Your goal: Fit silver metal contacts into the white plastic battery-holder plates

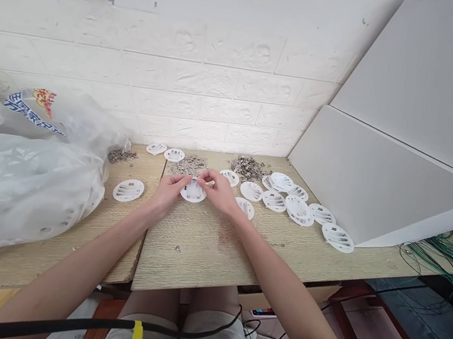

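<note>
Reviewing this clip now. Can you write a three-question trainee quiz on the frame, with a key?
1. True or false: the left hand is holding a pair of pliers.

2. What lies at the left end of the table?
A. A red bucket
B. A plastic bag
C. A coil of rope

3. Fill in the blank: the green wires lie to the person's ____ side.

Key:
1. False; its fingers are on a white disc.
2. B
3. right
</note>
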Motion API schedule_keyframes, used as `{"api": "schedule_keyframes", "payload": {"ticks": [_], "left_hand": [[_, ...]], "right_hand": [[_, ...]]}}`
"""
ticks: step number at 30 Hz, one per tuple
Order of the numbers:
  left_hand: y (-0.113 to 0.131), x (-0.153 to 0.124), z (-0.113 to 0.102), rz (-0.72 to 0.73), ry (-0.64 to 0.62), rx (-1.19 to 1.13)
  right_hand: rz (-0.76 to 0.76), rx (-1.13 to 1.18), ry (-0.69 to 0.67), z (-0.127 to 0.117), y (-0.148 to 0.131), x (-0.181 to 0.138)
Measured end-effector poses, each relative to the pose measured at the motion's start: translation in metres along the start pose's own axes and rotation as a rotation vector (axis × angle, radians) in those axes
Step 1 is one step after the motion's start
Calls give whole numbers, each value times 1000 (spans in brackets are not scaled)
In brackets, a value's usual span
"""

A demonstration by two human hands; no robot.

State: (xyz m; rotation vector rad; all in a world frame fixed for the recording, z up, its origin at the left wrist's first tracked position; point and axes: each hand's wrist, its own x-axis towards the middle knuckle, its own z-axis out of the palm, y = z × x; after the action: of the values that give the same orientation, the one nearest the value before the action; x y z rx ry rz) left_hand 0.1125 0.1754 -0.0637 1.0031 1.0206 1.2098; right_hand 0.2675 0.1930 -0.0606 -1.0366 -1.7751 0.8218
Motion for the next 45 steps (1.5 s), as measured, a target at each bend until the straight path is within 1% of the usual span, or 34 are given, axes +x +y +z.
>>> {"api": "schedule_keyframes", "payload": {"ticks": [3,6,9,11,15,25,29,31,33,35,36,37,39,41,43,45], "left_hand": [[1,-1,1,-8,8,22],[1,-2,2,-5,21,64],[1,-2,3,14,5,104],[0,-2,3,12,2,117],[0,-2,4,28,34,152],[-1,-1,6,45,145,217],[-3,1,4,62,89,264],[-4,1,2,123,55,353],[-4,1,0,219,52,487],[-3,0,-1,286,71,588],[-1,-1,-1,283,80,591],[1,-1,-1,249,79,550],[6,-1,-2,132,39,345],[10,-1,-2,23,-68,84],[12,-2,-3,-7,-187,-87],[13,-2,-2,21,-247,-146]], "right_hand": [[74,89,27,1,0,1],[172,201,22,2,3,2],[269,326,18,3,5,2],[302,403,40,4,6,2],[257,454,68,4,7,3],[135,334,22,10,3,1],[116,250,45,10,2,0],[96,204,61,9,2,-1],[75,170,53,8,1,-1],[76,198,17,6,1,0],[88,255,-9,6,2,0],[107,338,-35,6,2,1],[159,535,-54,5,4,3],[215,710,10,4,5,5],[263,826,107,3,6,6],[295,876,164,3,5,6]]}}
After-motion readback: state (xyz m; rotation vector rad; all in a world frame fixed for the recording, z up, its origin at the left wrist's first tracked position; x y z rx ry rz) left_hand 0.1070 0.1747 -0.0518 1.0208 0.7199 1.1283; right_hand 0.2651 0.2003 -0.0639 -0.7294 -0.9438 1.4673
